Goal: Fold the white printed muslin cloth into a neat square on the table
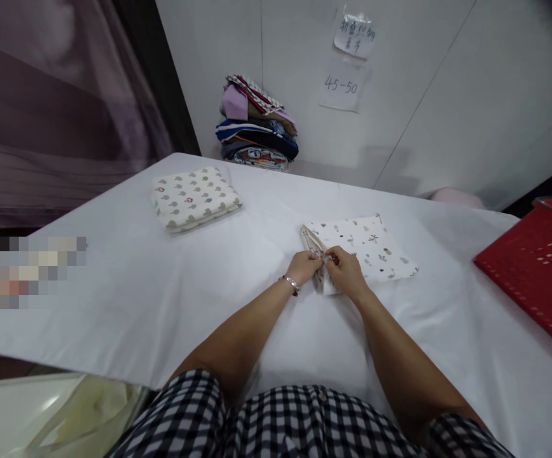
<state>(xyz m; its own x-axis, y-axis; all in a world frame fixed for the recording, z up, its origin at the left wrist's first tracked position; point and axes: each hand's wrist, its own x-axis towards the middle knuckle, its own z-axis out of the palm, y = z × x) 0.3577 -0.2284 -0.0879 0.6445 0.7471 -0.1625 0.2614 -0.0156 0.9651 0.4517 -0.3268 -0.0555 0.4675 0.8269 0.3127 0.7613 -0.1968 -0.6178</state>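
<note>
A white cloth (366,245) printed with small plants and other figures lies folded in layers on the table. Both of my hands are at its left edge, close together. My left hand (304,267), with a silver bracelet at the wrist, pinches the layered edge. Beside it, my right hand (346,272) has its fingers closed on the same edge, its back over the cloth's near left part. The fingertips partly cover the fold between them. Further left and back lies a second folded cloth (196,198), cream with grey mushroom-like prints, touched by neither hand.
A white sheet covers the table (137,273). Behind its far edge a pile of folded fabrics (257,127) stands by the wall, under two paper notes (343,86). A red perforated basket (538,261) occupies the right side. At lower left is a pale chair or bin (28,407).
</note>
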